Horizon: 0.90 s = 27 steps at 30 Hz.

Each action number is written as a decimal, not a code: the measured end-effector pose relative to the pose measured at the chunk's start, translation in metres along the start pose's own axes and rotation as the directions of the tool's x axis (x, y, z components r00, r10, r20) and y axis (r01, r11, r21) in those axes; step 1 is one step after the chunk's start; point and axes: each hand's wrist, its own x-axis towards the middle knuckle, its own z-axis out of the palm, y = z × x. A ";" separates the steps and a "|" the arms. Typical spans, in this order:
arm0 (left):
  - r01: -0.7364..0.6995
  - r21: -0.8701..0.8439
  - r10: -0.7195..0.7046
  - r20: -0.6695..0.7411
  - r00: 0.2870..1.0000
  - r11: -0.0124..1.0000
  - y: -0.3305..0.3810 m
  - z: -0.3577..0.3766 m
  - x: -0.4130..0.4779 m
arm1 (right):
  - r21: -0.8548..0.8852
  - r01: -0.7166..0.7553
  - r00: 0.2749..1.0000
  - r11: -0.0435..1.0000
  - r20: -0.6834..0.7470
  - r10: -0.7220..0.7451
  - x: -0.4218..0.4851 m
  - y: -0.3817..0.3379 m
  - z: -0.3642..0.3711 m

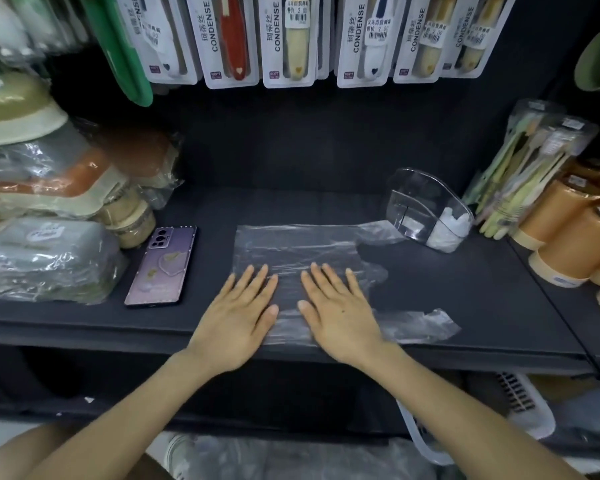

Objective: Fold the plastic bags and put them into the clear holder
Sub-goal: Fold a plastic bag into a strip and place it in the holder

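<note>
Plastic bag: lies flat and unfolded on the dark shelf at centre of frame, under both palms.
Long axis: runs left to right, with the closed end at left and two handle strips trailing right.
Handles: upper handle reaches to the holder's base, contact unclear; lower handle lies along the shelf's front edge.
Left hand: palm down, fingers straight and spread, presses the bag's lower left part; grips nothing.
Right hand: palm down, fingers fanned, presses the bag just beside the left hand; thumbs near, apart.
Key relation: spreads up-frame and rightward from the hands, so the first fold probably calls for bringing the handles leftward along the long axis.
Nearer hand: right, for both handles and holder.
Clear holder: stands right of centre, apart from both hands, split by a divider.
Holder contents: white folded bags packed in the right-hand compartment; left-hand compartment hard to read through the clear wall.
Phone: lies just left of the bag, apart.
</note>
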 end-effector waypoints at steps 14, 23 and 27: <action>0.000 -0.650 -0.159 -0.185 0.970 0.760 -0.013 -0.013 -0.019 | -0.135 0.324 0.877 0.936 -0.329 -0.351 -0.061 0.029 0.005; -0.019 -0.905 -0.147 -0.090 0.985 0.424 -0.007 -0.028 -0.055 | 0.442 0.076 0.973 0.894 -0.230 0.031 -0.075 0.013 -0.045; -0.066 -0.932 -0.179 -0.137 0.974 0.358 -0.011 -0.035 -0.048 | 0.644 -0.012 1.000 0.765 -0.004 0.019 -0.045 0.020 -0.091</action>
